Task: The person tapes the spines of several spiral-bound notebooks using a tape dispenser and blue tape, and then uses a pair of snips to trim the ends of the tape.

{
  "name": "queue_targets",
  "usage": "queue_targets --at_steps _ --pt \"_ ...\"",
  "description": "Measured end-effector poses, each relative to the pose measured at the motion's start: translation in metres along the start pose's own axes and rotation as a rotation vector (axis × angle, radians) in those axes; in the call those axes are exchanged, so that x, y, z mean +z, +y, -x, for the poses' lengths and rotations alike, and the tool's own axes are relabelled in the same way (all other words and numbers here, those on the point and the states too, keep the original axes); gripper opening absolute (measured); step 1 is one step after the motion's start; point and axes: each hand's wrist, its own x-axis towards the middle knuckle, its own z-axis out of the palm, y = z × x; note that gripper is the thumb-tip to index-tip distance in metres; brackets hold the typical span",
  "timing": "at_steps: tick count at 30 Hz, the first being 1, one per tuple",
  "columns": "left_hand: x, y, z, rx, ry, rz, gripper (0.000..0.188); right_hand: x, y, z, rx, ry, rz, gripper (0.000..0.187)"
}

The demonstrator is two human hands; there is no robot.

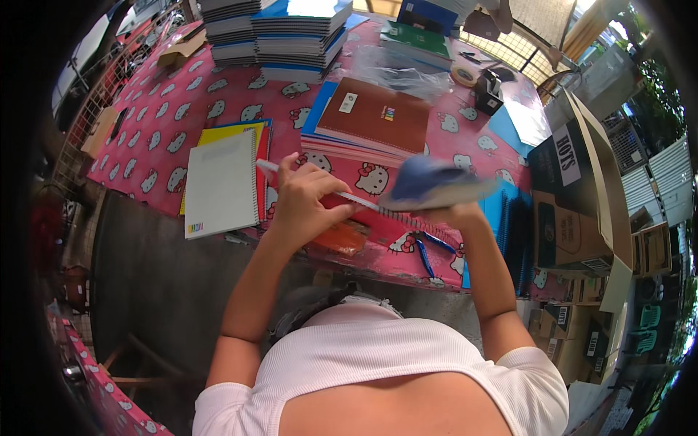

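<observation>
My left hand (309, 190) pinches a thin, white-edged spiral notebook (363, 202) seen edge-on, its dark coil trailing off to the right. By the coil's far end, my right hand (459, 215) is closed, its fingers partly hidden. A blue-and-pale thing (429, 183) at those fingers is smeared by motion; its kind cannot be told. Below the coil, blue-handled pliers (429, 253) lie with handles spread. An orange packet (338, 237) rests under my left hand. Left of it lies a white-covered spiral notebook (222, 182) over yellow and red ones.
A brown notebook (374, 116) tops a pile ahead of my hands. Tall notebook stacks (302, 40) stand farther back, beside clear plastic wrap (392, 73). Blue coil-bound notebooks (502, 232) and an open carton (574, 189) border the right side. Beyond the table, another person (483, 22) is partly visible.
</observation>
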Motion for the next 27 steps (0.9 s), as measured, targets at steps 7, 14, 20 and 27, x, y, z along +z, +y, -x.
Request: queue_targets --at_steps 7,14,20,27 --pt "-0.016 -0.006 0.003 -0.021 0.047 0.131 0.026 0.014 0.012 -0.007 0.434 0.273 0.356 0.064" --pt "-0.002 0.001 0.009 0.036 0.000 0.116 0.027 0.011 -0.006 -0.001 0.244 0.219 -0.507 0.057" --pt "-0.002 0.000 0.005 -0.005 -0.050 0.113 0.042 0.019 -0.005 0.008 0.375 0.310 0.139 0.048" --pt "-0.004 0.001 0.005 -0.028 -0.061 0.170 0.053 0.018 0.009 -0.004 0.545 0.290 0.423 0.058"
